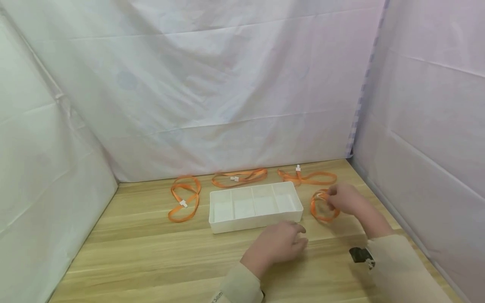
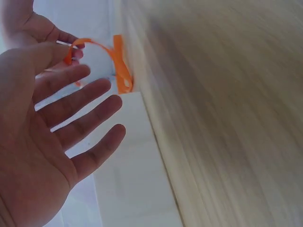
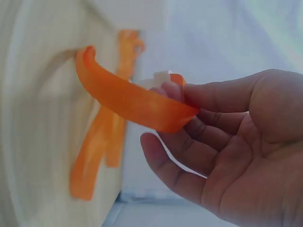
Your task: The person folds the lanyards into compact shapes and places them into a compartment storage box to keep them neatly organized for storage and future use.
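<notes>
To the right of the white divided box (image 1: 235,225), my right hand (image 1: 346,198) pinches an orange lanyard (image 1: 313,209) between thumb and fingers. In the right wrist view the lanyard's band (image 3: 128,101) arcs away from the fingertips, with a white clip (image 3: 162,77) beside them. My left hand (image 1: 278,243) hovers near the front of the box, holding nothing. Its fingers spread out loosely in the left wrist view, where the box's side (image 2: 135,179) stands beyond them. The box's visible compartments hold nothing.
Three more orange lanyards with white clips lie around the box: a twisted one (image 1: 198,202) to the left, one behind (image 1: 261,171), and one at back right (image 1: 326,173). White cloth (image 1: 212,84) hangs around the wooden table (image 1: 144,261).
</notes>
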Tool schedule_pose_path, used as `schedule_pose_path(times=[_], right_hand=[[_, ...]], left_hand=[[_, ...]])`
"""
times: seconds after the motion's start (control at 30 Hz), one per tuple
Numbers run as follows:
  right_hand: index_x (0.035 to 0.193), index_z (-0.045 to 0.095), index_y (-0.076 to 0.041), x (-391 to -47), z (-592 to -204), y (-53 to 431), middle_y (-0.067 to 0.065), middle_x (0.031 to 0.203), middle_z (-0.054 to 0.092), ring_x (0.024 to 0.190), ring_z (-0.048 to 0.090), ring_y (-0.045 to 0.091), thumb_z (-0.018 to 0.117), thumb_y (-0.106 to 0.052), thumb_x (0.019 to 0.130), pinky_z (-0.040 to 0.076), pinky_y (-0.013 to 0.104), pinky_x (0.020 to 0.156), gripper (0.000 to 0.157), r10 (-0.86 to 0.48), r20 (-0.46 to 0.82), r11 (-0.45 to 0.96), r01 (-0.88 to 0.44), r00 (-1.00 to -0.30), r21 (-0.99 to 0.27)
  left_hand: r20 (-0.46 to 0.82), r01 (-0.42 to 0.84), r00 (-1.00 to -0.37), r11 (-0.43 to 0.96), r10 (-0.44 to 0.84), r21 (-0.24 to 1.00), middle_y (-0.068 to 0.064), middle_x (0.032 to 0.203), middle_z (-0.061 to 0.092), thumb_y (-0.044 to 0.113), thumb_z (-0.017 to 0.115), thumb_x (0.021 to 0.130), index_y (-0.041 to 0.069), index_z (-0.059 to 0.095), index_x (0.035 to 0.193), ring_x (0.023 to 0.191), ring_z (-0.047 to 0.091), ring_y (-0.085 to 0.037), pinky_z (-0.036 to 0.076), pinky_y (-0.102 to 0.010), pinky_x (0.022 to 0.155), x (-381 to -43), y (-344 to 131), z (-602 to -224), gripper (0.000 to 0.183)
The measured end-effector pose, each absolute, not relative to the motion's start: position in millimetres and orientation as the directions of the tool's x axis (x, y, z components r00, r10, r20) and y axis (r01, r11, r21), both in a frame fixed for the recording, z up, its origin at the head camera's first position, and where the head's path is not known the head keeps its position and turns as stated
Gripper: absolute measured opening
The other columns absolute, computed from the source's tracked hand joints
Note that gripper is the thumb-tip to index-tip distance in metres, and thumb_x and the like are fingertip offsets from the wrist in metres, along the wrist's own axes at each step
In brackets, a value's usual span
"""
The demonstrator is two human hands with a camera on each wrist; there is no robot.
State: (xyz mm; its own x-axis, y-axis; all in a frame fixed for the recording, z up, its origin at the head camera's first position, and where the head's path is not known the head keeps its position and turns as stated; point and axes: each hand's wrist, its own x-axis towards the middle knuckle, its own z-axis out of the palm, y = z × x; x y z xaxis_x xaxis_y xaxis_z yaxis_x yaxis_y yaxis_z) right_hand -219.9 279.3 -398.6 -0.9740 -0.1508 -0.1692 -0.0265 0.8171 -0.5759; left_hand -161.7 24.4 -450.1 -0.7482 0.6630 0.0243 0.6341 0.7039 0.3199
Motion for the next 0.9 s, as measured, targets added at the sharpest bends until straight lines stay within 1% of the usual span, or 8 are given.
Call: schedule_pose_path(times=[0.1, 0.2, 0.3, 0.4, 0.53, 0.63, 0.77, 0.9], right_hand=[[0.101, 0.073, 0.002, -211, -386, 269, 0.007, 0.085, 0.074, 0.08, 0.064, 0.018, 0.057, -0.016, 0.108, 0.052, 0.036, 0.072, 0.025, -0.182, -0.153, 0.775, -0.046, -0.971, -0.631], [0.115, 0.072, 0.004, -201, -375, 259, 0.009, 0.095, 0.076, 0.09, 0.067, 0.019, 0.056, -0.019, 0.111, 0.055, 0.037, 0.081, 0.028, -0.214, -0.144, 0.717, -0.055, -0.966, -0.694], [0.116, 0.072, 0.003, -192, -368, 250, 0.01, 0.096, 0.075, 0.09, 0.067, 0.019, 0.057, -0.018, 0.11, 0.055, 0.035, 0.081, 0.027, -0.248, -0.122, 0.652, -0.072, -0.961, -0.755], [0.11, 0.073, 0.0, -184, -363, 241, 0.01, 0.094, 0.075, 0.088, 0.068, 0.02, 0.059, -0.016, 0.109, 0.056, 0.035, 0.08, 0.022, -0.292, -0.1, 0.604, -0.102, -0.951, -0.791], [0.109, 0.073, -0.002, -174, -357, 230, 0.008, 0.094, 0.073, 0.088, 0.069, 0.022, 0.061, -0.016, 0.109, 0.058, 0.035, 0.078, 0.019, -0.371, -0.089, 0.527, -0.13, -0.924, -0.84], [0.112, 0.071, 0.001, -168, -353, 223, 0.01, 0.096, 0.071, 0.089, 0.069, 0.023, 0.06, -0.016, 0.109, 0.059, 0.034, 0.077, 0.021, -0.428, -0.08, 0.456, -0.139, -0.9, -0.879], [0.114, 0.069, 0.003, -162, -349, 215, 0.01, 0.098, 0.071, 0.092, 0.069, 0.022, 0.059, -0.017, 0.11, 0.06, 0.031, 0.081, 0.024, -0.462, -0.078, 0.394, -0.125, -0.883, -0.911], [0.115, 0.069, 0.002, -158, -347, 207, 0.01, 0.1, 0.071, 0.095, 0.07, 0.025, 0.058, -0.02, 0.11, 0.059, 0.029, 0.088, 0.025, -0.478, -0.067, 0.351, -0.12, -0.876, -0.929]], left_hand=[[0.022, 0.5, -0.819, 0.695, 0.573, 0.516, 0.011, 0.129, 0.075, 0.041, 0.058, 0.108, 0.023, 0.074, 0.13, 0.118, 0.07, -0.006, 0.059, -0.026, 0.096, -164, 25, -443, 0.033], [0.028, 0.365, -0.876, 0.622, 0.482, 0.693, 0.009, 0.128, 0.075, 0.039, 0.06, 0.108, 0.021, 0.074, 0.13, 0.109, 0.072, -0.006, 0.06, -0.024, 0.087, -166, 24, -434, 0.032], [0.087, 0.322, -0.909, 0.554, 0.407, 0.768, 0.004, 0.132, 0.074, 0.034, 0.062, 0.108, 0.02, 0.072, 0.134, 0.106, 0.072, -0.01, 0.059, -0.021, 0.081, -167, 22, -427, 0.031], [0.165, 0.346, -0.917, 0.518, 0.363, 0.782, 0.0, 0.144, 0.067, 0.03, 0.063, 0.108, 0.019, 0.065, 0.142, 0.117, 0.07, -0.017, 0.06, -0.024, 0.089, -166, 19, -421, 0.036], [0.27, 0.43, -0.889, 0.477, 0.369, 0.766, 0.0, 0.155, 0.059, 0.032, 0.059, 0.111, 0.019, 0.058, 0.15, 0.138, 0.06, -0.022, 0.056, -0.037, 0.109, -165, 14, -414, 0.041], [0.371, 0.526, -0.844, 0.461, 0.387, 0.715, 0.0, 0.146, 0.067, 0.032, 0.058, 0.111, 0.016, 0.064, 0.144, 0.137, 0.06, -0.021, 0.053, -0.041, 0.114, -165, 10, -410, 0.037], [0.527, 0.647, -0.762, 0.409, 0.376, 0.644, -0.001, 0.123, 0.079, 0.021, 0.065, 0.107, 0.011, 0.075, 0.127, 0.119, 0.069, -0.02, 0.058, -0.034, 0.103, -165, 2, -404, 0.024], [0.647, 0.731, -0.682, 0.344, 0.34, 0.59, -0.004, 0.112, 0.081, 0.015, 0.072, 0.102, 0.008, 0.079, 0.117, 0.109, 0.071, -0.02, 0.059, -0.03, 0.095, -167, -8, -398, 0.018]])
